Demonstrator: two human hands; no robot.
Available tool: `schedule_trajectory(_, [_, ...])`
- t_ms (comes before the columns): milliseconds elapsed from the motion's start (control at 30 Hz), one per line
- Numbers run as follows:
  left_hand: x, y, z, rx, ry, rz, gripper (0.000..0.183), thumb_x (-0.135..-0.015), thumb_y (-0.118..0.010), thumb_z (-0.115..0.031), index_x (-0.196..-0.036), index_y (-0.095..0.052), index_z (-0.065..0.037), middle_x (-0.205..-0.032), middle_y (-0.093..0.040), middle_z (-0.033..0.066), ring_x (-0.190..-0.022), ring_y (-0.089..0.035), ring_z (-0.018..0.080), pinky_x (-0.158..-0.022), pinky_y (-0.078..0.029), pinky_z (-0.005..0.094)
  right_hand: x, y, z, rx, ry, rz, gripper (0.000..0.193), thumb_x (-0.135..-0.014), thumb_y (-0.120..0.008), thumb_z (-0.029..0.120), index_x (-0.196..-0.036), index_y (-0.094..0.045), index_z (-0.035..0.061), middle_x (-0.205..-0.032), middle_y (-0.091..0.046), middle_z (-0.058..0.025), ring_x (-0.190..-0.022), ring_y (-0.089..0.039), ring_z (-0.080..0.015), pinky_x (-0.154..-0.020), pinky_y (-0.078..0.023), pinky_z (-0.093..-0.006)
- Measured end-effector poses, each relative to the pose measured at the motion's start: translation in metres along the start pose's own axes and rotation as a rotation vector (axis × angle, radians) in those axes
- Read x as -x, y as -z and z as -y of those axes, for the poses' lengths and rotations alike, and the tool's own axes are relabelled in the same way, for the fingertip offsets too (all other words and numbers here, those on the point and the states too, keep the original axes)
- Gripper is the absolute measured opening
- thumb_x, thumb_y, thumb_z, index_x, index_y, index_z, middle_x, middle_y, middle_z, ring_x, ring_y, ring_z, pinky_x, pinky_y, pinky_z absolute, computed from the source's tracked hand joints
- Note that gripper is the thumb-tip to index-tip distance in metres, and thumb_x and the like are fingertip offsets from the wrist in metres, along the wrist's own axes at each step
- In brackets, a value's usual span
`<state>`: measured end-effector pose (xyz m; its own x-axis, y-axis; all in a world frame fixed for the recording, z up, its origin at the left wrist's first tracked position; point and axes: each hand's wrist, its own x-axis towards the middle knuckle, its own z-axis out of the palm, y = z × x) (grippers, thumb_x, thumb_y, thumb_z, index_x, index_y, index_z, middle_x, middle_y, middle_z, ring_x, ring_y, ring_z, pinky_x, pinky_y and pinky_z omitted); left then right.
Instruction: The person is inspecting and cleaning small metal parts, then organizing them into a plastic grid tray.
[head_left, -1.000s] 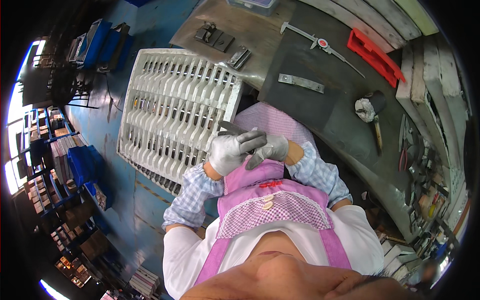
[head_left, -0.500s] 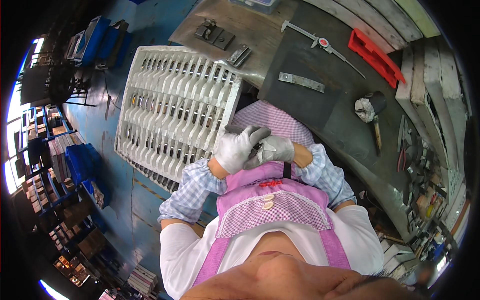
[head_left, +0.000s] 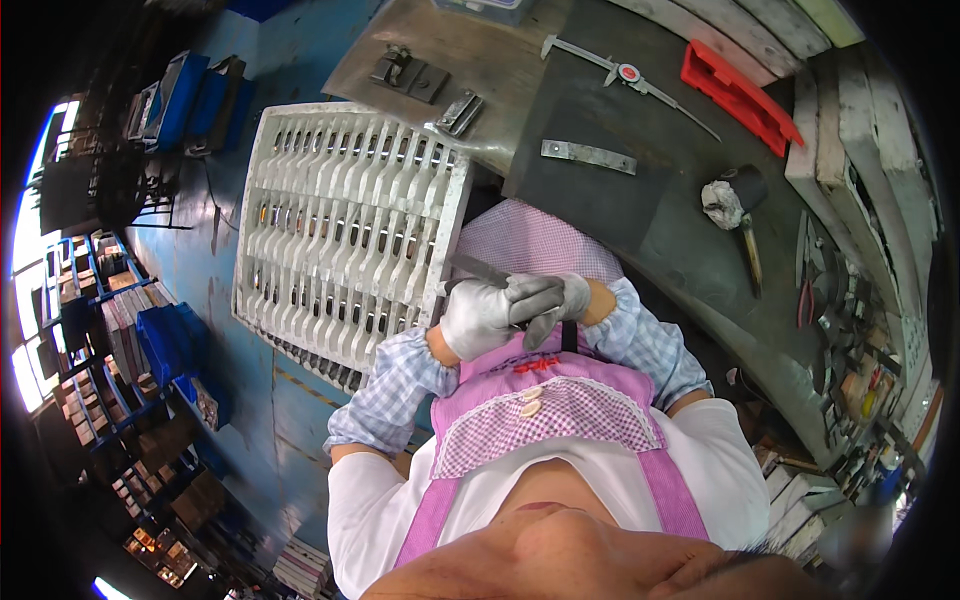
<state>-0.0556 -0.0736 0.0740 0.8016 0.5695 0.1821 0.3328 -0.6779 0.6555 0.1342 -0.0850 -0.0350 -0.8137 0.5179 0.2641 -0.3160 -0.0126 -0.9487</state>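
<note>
My left hand, in a white glove with grey-coated fingers, is closed and pressed against my right hand in front of my apron. My right hand wears the same kind of glove, and its fingers are curled too. From between the two hands a dark flat strip juts out toward the upper left, near the crate's edge. Its lower end is covered by the gloves, so how each hand grips it is partly hidden. A white slotted plastic crate, holding rows of small metal parts, stands left of my hands.
On the workbench ahead and to the right lie a caliper, a curved metal strip, a red plastic case, a hammer and a dark metal fixture. Blue bins stand at the far left.
My gloved hands have shifted and turned against each other; more of the dark strip shows. The bench and crate sit slightly differently in the picture as the view has moved.
</note>
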Motion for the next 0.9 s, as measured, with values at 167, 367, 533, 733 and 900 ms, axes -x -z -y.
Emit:
schedule_trajectory(167, [-0.011, -0.025, 0.006, 0.052, -0.035, -0.174, 0.024, -0.087, -0.064, -0.019, -0.106, -0.073, -0.009, -0.099, -0.073, 0.0095, -0.080, -0.072, 0.0269, -0.068, -0.057, 0.0348, 0.022, -0.008, -0.009, -0.430, -0.130, -0.134, 0.017, -0.089, -0.075, 0.014, -0.101, -0.067, 0.0058, -0.109, -0.058, -0.0036, -0.103, -0.056, -0.0173, -0.090, -0.050, -0.0296])
schedule_trajectory(367, [-0.020, -0.030, 0.002, -0.045, 0.018, -0.200, 0.026, -0.085, -0.065, -0.018, -0.109, -0.072, -0.010, -0.101, -0.072, 0.0086, -0.081, -0.072, 0.0271, -0.068, -0.057, 0.0358, 0.016, -0.008, 0.015, -0.831, -0.097, -0.196, 0.023, -0.090, -0.075, 0.015, -0.103, -0.062, 0.0017, -0.103, -0.059, -0.0021, -0.096, -0.056, -0.0109, -0.082, -0.050, -0.0272])
schedule_trajectory(533, [-0.029, -0.024, 0.001, 0.095, -0.034, -0.142, 0.041, -0.077, -0.071, -0.025, -0.118, -0.069, -0.019, -0.102, -0.073, 0.0066, -0.072, -0.071, 0.0268, -0.060, -0.056, 0.0379, 0.023, 0.003, 0.017, -0.447, -0.107, -0.154, 0.029, -0.087, -0.077, 0.012, -0.109, -0.062, -0.0001, -0.101, -0.059, -0.0019, -0.094, -0.055, -0.0109, -0.079, -0.049, -0.0273])
schedule_trajectory(733, [-0.035, -0.026, -0.001, 0.089, 0.050, -0.136, 0.032, -0.085, -0.068, -0.028, -0.116, -0.070, -0.019, -0.102, -0.073, 0.0059, -0.072, -0.070, 0.0265, -0.059, -0.055, 0.0375, 0.033, -0.005, -0.005, 0.806, 0.202, -0.367, 0.029, -0.098, -0.062, 0.016, -0.123, -0.058, 0.0005, -0.118, -0.059, -0.0079, -0.107, -0.058, -0.0161, -0.089, -0.050, -0.0277])
schedule_trajectory(900, [-0.033, -0.027, -0.007, 0.118, 0.124, -0.197, 0.028, -0.085, -0.072, -0.019, -0.113, -0.072, -0.017, -0.102, -0.074, 0.0071, -0.076, -0.072, 0.0268, -0.062, -0.057, 0.0355, 0.029, -0.005, 0.004, 0.245, 0.066, -0.255, 0.042, -0.100, -0.059, 0.028, -0.131, -0.053, 0.0006, -0.128, -0.057, -0.0104, -0.117, -0.056, -0.0197, -0.100, -0.047, -0.0299])
